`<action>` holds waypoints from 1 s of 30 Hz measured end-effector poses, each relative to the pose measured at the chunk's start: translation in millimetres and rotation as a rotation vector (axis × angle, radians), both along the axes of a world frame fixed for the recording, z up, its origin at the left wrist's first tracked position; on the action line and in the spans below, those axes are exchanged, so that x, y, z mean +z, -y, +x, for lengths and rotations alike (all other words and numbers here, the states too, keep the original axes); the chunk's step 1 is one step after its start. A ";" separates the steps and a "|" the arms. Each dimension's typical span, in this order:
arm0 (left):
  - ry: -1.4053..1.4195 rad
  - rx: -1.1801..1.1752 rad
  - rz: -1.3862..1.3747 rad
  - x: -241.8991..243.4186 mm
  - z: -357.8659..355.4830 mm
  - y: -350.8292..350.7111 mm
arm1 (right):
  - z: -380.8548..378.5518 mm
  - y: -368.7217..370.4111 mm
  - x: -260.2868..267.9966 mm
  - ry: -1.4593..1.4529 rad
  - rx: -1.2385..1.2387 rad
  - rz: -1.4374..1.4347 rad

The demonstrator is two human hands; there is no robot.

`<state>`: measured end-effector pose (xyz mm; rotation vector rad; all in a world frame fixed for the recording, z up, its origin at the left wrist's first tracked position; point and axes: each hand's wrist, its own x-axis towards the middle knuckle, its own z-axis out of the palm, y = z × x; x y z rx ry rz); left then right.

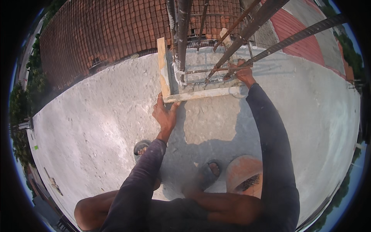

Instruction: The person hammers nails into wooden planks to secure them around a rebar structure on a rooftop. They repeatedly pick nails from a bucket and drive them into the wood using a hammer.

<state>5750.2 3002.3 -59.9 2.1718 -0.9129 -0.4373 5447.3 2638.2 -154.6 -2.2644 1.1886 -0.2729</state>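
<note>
A wooden frame of narrow boards lies on the concrete slab around upright ribbed steel bars [183, 40]. My left hand [165, 114] is at its near left corner, with the thumb and a finger against the front board [205, 94] and the left board [164, 68]. My right hand [244, 74] is closed around something by the right side, beside the rusty steel tie [216, 70]; whether it grips the steel or the wood cannot be told. A thin string [133, 101] runs leftward from the left corner.
An orange bucket [245, 171] with dark contents stands near my right knee. The slab [87, 121] ends at a raised-looking far edge, beyond which lies a tiled roof [110, 32]. Slanting steel bars [295, 40] reach over the slab at the upper right. My sandalled feet are on the slab.
</note>
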 end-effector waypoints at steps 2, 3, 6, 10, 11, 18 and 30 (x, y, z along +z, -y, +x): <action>0.020 -0.004 -0.003 2.7 -0.4 0.5 | 2.4 -3.1 2.3 0.040 -0.069 0.035; -0.020 0.012 -0.010 3.6 -1.0 1.5 | 5.4 -5.6 3.0 0.044 -0.138 0.019; -0.133 0.005 -0.008 5.0 0.1 2.2 | 10.9 -10.8 0.0 -0.178 -0.228 -0.155; -0.041 0.026 0.049 3.7 0.8 0.5 | 2.2 -9.6 -17.5 0.024 -0.067 -0.137; -0.075 0.021 0.028 2.7 1.6 0.4 | 0.6 -8.4 -22.7 0.228 -0.036 -0.049; -0.113 0.009 -0.020 -0.4 7.8 -0.2 | 8.6 -24.2 -10.6 0.118 -0.143 0.025; -0.169 0.064 -0.062 2.1 4.7 1.9 | 10.8 -37.3 46.4 -0.280 0.075 -0.002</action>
